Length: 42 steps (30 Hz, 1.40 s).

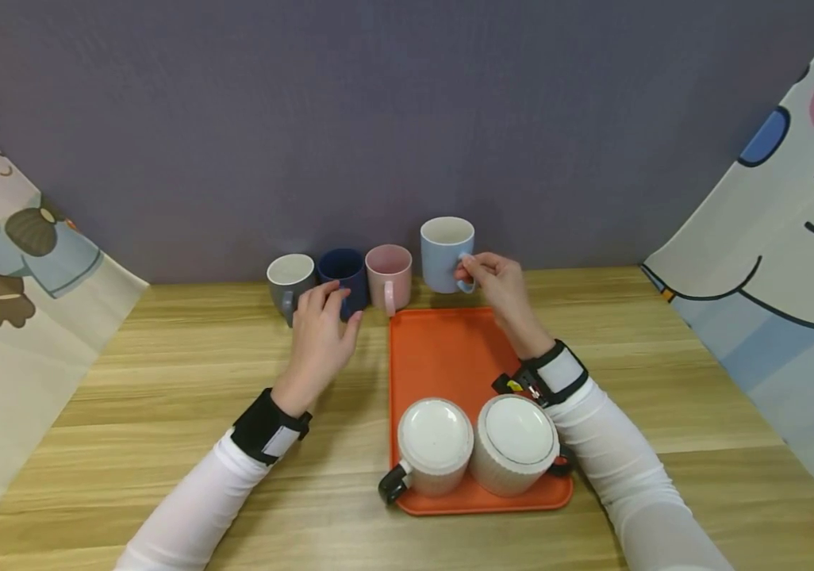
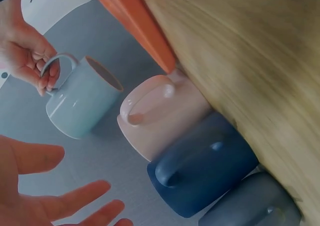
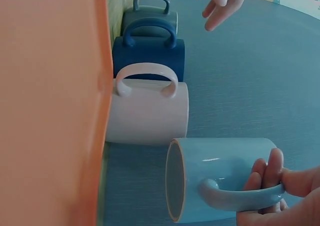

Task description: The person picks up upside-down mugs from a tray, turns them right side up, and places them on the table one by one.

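A light blue mug (image 1: 439, 258) hangs above the table beyond the tray, mouth up, its underside visible in both wrist views. My right hand (image 1: 498, 289) pinches the upper part of its handle. To its left stand a pink mug (image 1: 389, 274), a navy mug (image 1: 353, 274) and a grey mug (image 1: 291, 274), close together in a row against the backdrop. Before the navy and grey mugs is my left hand (image 1: 321, 333), its fingers spread. In the left wrist view those fingers (image 2: 82, 198) are apart from the mugs.
An orange tray (image 1: 443, 349) lies on the wooden table (image 1: 164, 412). Two ribbed whitish mugs (image 1: 435, 440) with black handles stand on its near end. Behind the row rises a grey backdrop (image 1: 378, 119), with printed cloths (image 1: 771, 262) at both sides.
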Each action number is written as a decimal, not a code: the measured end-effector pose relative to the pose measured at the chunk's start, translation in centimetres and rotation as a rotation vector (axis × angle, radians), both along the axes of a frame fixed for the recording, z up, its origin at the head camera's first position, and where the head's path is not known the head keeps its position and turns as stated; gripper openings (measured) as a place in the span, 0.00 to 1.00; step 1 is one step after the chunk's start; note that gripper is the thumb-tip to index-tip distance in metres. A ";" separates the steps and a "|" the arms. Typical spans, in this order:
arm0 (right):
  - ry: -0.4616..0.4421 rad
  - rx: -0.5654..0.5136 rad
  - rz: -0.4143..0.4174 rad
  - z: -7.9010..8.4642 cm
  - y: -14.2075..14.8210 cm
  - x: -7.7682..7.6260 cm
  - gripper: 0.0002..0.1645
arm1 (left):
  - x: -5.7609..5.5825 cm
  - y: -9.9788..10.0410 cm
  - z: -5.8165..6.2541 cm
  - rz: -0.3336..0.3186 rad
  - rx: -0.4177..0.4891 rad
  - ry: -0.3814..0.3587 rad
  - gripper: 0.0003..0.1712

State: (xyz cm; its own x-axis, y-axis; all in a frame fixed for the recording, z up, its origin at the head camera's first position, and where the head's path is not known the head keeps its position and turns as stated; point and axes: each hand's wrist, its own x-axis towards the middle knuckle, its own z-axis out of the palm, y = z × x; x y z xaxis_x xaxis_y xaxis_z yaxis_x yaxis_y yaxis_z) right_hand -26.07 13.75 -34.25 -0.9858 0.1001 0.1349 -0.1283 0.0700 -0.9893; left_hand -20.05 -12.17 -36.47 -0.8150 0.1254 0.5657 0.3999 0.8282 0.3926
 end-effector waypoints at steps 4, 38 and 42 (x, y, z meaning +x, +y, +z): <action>-0.014 -0.001 -0.003 -0.4 -0.1 -0.2 0.18 | 0.3 -0.2 -0.3 0.009 -0.042 -0.018 0.22; -0.055 -0.102 -0.071 -2.9 -2.5 -1.9 0.14 | 1.3 -3.7 -1.8 0.114 -0.122 -0.005 0.25; -0.070 -0.099 -0.074 -3.0 -2.7 -2.2 0.13 | 1.5 -4.2 -1.5 0.120 -0.115 -0.018 0.25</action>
